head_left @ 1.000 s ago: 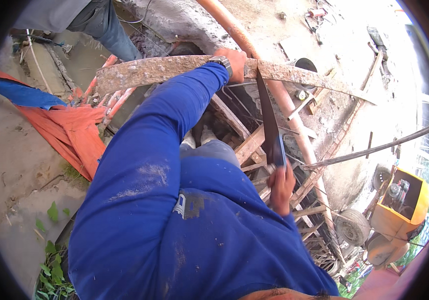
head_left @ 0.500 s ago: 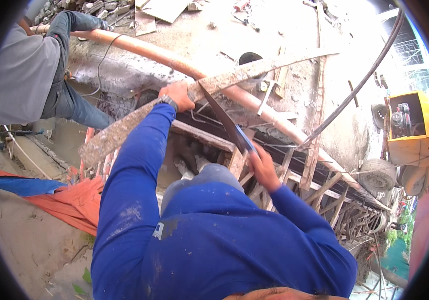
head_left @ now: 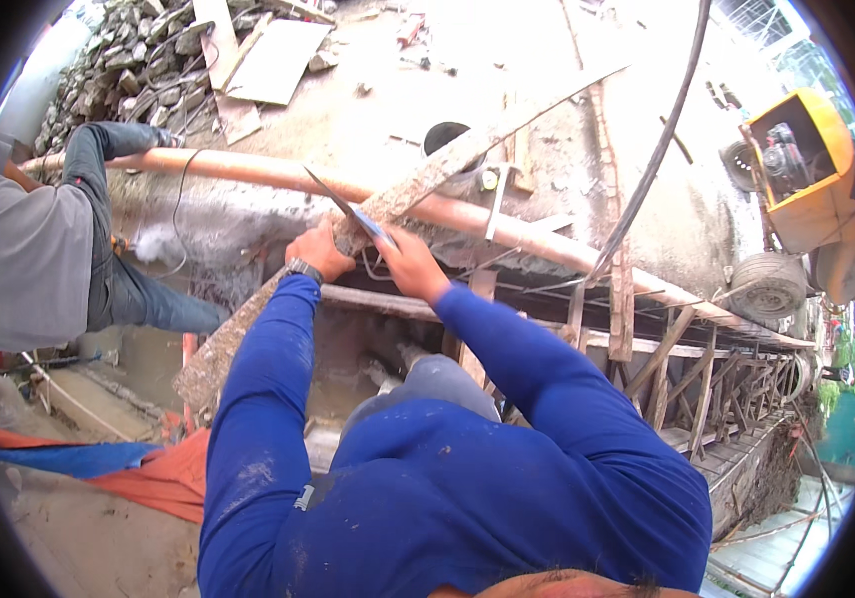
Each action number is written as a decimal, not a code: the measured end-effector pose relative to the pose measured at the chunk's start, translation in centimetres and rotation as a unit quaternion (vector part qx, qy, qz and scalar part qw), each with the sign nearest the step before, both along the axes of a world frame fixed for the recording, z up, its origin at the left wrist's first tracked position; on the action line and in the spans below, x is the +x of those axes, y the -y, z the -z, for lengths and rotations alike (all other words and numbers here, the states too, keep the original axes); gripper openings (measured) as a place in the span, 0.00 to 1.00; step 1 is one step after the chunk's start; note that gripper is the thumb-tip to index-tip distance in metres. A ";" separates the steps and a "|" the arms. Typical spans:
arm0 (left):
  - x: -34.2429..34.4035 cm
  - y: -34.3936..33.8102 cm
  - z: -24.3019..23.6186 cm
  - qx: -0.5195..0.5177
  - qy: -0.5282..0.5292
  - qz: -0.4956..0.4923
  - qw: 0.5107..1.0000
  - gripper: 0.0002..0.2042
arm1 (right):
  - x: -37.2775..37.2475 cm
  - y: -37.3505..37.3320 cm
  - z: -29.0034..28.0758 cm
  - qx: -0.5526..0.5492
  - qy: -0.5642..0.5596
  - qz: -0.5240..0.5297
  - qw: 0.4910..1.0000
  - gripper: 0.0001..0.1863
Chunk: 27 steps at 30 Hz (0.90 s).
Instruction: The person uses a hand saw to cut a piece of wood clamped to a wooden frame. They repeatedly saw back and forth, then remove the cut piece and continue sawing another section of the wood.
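My left hand (head_left: 320, 249), with a wristwatch on the wrist, grips a long, rough plank (head_left: 467, 149) that slants from lower left to upper right. My right hand (head_left: 410, 264) is closed on the blue handle of a handsaw (head_left: 339, 198), just to the right of my left hand. The saw's dark blade points up and left across the plank. Below both hands, a trench with boards (head_left: 378, 299) runs around my legs, and my boots show at its muddy bottom. A long orange pipe (head_left: 557, 249) lies behind the plank.
A co-worker (head_left: 34, 244) in grey bends close at my left. Beyond are rubble (head_left: 119, 75), a pale board (head_left: 273, 65), a dark bucket (head_left: 447, 140), a hanging cable (head_left: 662, 140) and a yellow machine (head_left: 804, 209). Timber bracing (head_left: 687, 389) lines the right; orange tarp (head_left: 158, 473) lies lower left.
My view has shifted, so the scene sits differently. My right hand with the saw has pushed forward and up, closer to my left hand, which still grips the plank.
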State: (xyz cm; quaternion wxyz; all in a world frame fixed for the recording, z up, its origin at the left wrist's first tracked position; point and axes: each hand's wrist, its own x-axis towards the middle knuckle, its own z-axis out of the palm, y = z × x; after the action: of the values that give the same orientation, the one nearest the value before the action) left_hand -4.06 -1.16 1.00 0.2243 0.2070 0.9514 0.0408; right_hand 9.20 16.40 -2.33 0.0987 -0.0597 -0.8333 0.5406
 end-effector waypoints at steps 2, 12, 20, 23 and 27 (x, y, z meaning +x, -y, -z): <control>-0.2 -0.3 -0.2 0.010 0.013 0.007 1.000 0.42 | 8.9 -2.2 -2.3 -0.035 0.036 -0.001 0.999 0.22; 0.0 0.5 1.8 0.075 -0.001 -0.009 0.997 0.34 | 12.0 -3.2 -4.6 0.069 0.032 -0.003 0.997 0.24; -0.4 1.4 0.6 0.038 0.011 -0.005 0.999 0.36 | -1.1 -0.1 -0.3 0.006 0.017 -0.020 1.000 0.18; -0.2 1.0 1.5 0.074 0.007 -0.009 0.997 0.34 | 12.0 -3.8 -4.8 -0.076 0.177 0.011 0.981 0.25; 0.2 0.3 0.6 0.092 0.014 -0.016 0.996 0.26 | 25.4 -6.5 -10.1 -0.185 0.195 0.037 0.962 0.32</control>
State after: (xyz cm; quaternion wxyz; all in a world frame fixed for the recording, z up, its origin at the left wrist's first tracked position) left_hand -3.89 -1.47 0.35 0.2165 0.2113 0.9436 0.1346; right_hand 34.62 22.90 7.81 -0.0585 -0.2123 -0.7188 0.6594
